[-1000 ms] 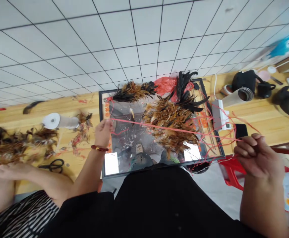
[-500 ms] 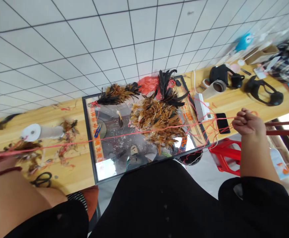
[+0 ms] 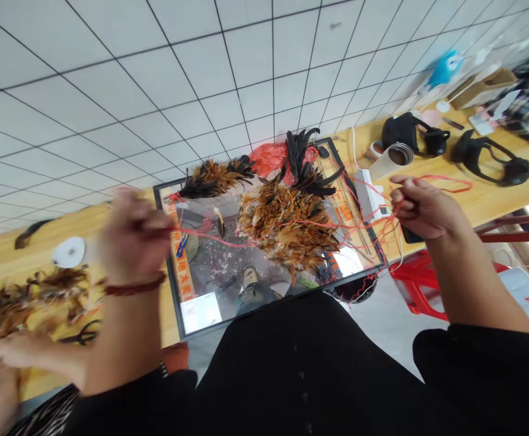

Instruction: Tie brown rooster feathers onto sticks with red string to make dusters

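Red string (image 3: pixel 228 241) runs across centre frame, strung between both hands above a black-framed glass panel (image 3: pixel 169 254) on the wooden table (image 3: pixel 477 197); it sags a bit in the middle and tangles into loose loops near the right end. Left hand (image 3: pixel 134 239), centre-left, is motion-blurred: fingers bunched shut with the string's left end coming out of them, exact grip unclear, red bead bracelet (image 3: pixel 134 286) on the wrist. Right hand (image 3: pixel 421 207), right of centre, has its fingers curled closed and pinches the other end, with a red loop trailing off past it over the table. Under the string a brown feather pile (image 3: pixel 286 227) lies on the glass. Black feathers (image 3: pixel 304 158) and a red plastic bag (image 3: pixel 268 158) sit at the panel's top edge, and a tied feather bundle (image 3: pixel 209 178) at its upper left. A white power strip (image 3: pixel 365 192) lies just right of the panel, and a paper roll (image 3: pixel 394 158) above that. A red stool (image 3: pixel 421 284) is below the right hand. At far left are a white roll (image 3: pixel 68 252), scissors (image 3: pixel 85 333) and more feathers. In the lower left corner a co-worker's hand (image 3: pixel 5 354) rests on the table, with a striped sleeve (image 3: pixel 48 418) below it.
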Motion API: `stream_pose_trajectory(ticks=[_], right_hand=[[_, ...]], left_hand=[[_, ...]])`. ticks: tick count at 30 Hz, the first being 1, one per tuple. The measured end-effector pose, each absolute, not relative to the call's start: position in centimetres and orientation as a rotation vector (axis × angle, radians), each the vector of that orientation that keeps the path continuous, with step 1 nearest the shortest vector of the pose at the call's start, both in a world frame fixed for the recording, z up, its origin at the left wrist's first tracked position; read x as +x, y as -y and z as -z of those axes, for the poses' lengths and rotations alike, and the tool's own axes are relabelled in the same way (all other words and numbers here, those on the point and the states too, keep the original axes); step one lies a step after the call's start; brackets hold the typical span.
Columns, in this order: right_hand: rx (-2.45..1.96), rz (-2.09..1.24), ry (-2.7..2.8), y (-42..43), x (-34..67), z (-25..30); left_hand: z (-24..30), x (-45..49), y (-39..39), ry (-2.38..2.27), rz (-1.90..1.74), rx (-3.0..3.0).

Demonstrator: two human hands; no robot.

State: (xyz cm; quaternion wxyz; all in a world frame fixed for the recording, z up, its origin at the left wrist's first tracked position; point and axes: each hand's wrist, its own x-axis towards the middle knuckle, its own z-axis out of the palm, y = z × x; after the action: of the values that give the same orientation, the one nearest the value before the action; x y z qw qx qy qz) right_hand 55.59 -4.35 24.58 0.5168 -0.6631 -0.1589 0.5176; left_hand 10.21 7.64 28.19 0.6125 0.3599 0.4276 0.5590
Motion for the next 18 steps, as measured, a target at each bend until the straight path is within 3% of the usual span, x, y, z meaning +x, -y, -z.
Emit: stream_pose_trajectory(ticks=[4,8,14,18], right_hand=[[-1.381,-1.494,0.472,3.3,50.0,-26.5],[-1.345,-1.467,0.597,2.9,50.5,-27.7],[-1.629,-1.092,0.481,6.9,58.8,-26.7],[-1.955,-1.185,0.654,11.2,61.0,-24.3]], left_hand=[[-24.9,24.8,-4.2,-0.772,-0.778,1.114],[-23.8,30.0,-3.0,-0.713,-0.420,1.240],[-27.0,25.2,-11.7,-0.924,-0.828,1.225],[-30.2,26.0,-17.8,-1.101,-0.915,1.386]])
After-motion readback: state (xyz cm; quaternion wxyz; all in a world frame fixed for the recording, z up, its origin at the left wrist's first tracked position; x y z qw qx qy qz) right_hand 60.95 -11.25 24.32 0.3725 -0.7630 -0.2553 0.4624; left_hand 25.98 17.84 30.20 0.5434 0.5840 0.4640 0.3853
